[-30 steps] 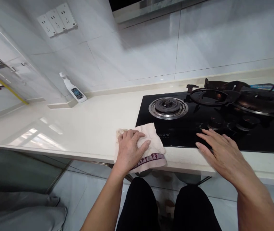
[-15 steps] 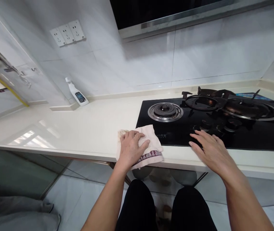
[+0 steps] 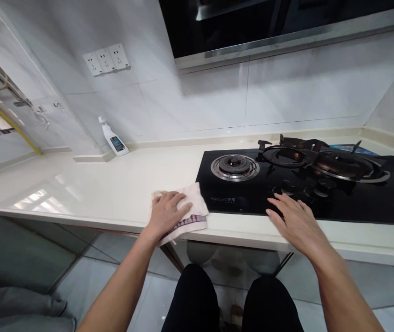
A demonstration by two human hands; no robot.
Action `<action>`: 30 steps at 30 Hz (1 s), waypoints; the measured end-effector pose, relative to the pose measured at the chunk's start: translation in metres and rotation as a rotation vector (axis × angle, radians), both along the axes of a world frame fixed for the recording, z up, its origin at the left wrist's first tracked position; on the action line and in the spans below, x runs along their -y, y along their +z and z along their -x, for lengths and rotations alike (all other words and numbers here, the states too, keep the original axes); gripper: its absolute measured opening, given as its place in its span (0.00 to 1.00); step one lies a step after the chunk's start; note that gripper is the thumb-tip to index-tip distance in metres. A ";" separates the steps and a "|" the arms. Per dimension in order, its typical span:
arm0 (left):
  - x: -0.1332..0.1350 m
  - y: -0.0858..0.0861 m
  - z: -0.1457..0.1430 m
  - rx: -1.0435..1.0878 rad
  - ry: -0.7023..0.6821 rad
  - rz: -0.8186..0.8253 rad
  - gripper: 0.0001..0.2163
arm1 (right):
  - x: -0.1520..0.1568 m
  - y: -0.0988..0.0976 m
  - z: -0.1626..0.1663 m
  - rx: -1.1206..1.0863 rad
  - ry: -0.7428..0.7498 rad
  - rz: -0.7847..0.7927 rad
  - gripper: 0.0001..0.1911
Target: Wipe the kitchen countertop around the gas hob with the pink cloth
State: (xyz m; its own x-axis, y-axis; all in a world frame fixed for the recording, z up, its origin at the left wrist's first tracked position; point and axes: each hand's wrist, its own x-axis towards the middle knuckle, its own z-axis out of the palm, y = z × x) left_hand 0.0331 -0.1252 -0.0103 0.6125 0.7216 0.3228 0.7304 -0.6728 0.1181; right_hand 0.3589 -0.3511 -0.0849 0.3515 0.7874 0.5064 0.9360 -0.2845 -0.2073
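Two hands working: left hand (image 3: 167, 215) pressing spread fingers (image 3: 172, 199) down, pinning a folded cloth (image 3: 194, 193) beneath them on the desk (image 3: 79, 198); right hand (image 3: 298, 224) holding spread fingers (image 3: 279, 203) at the edge of a gas hob (image 3: 355, 207).

towel (image 3: 197, 198): off-white, purple figured band | hob (image 3: 349, 207): black | countertop (image 3: 114, 177): cream | spray bottle (image 3: 111, 137): white, blue label

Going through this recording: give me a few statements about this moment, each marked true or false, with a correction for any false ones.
1. The left hand lies flat on a cloth. True.
2. The right hand holds a sponge. False: it is open and empty, near the front of the black gas hob.
3. A spray bottle stands upright on the countertop. True.
4. A pan sits on the left burner. False: the burner is bare.
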 end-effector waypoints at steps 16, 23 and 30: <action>0.034 0.000 0.010 -0.073 0.212 -0.067 0.20 | -0.006 -0.011 -0.001 0.046 -0.009 -0.066 0.32; 0.098 -0.020 -0.061 0.003 0.031 -0.101 0.25 | -0.002 -0.008 0.001 0.016 0.038 -0.096 0.32; 0.135 -0.012 -0.147 -0.093 -0.306 0.078 0.34 | 0.004 -0.010 -0.008 -0.126 0.117 -0.133 0.31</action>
State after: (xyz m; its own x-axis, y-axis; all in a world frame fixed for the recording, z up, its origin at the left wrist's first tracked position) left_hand 0.1800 -0.2597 -0.0222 0.8288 0.5201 0.2063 0.5060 -0.8541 0.1205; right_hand 0.3668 -0.3555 -0.0949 0.3287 0.7557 0.5665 0.9253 -0.1374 -0.3536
